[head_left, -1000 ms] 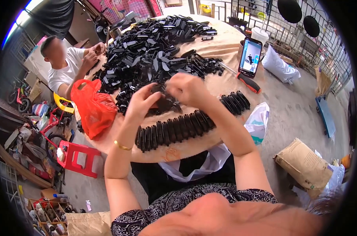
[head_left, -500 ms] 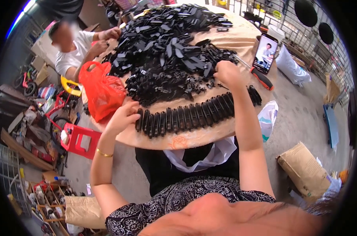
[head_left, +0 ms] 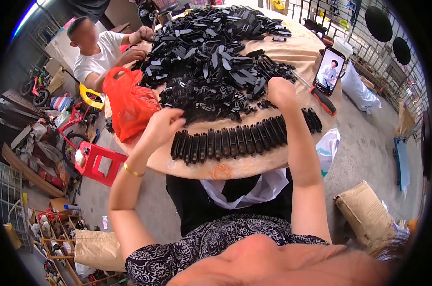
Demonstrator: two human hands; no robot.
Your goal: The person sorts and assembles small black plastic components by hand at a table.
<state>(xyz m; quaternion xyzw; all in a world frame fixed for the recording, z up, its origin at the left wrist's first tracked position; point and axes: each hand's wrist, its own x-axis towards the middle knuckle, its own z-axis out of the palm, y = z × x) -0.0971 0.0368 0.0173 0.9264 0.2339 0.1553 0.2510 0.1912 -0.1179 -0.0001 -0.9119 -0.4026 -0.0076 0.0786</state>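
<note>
Two bare hands reach over a round table covered with beige cloth (head_left: 299, 50) in the head view. The left hand (head_left: 164, 125), below a gold-coloured bangle (head_left: 133, 169) on its forearm, has its fingers loosely spread and bent, with nothing visible between them; it is just beside the left end of a curved row of long, narrow black plastic pieces (head_left: 228, 141). These stand side by side along the near edge of the table, the right forearm covering part of the row toward its right end. The right hand (head_left: 281, 93) has its fingers curled inward, their tips hidden, so I cannot tell whether they pinch anything. It is near the right side of a low pile of small black plastic parts (head_left: 204, 97), which merges farther back into a large heap of flat, elongated black pieces (head_left: 211, 40).

A crumpled red plastic bag (head_left: 130, 105) sits at the table's left edge. Beyond it, a co-worker in a white short-sleeved top (head_left: 94, 62) has both hands at the heap's left side. Toward the right, a screwdriver with a red and black handle (head_left: 324, 101) lies near an upright phone with a lit screen (head_left: 329, 71).
</note>
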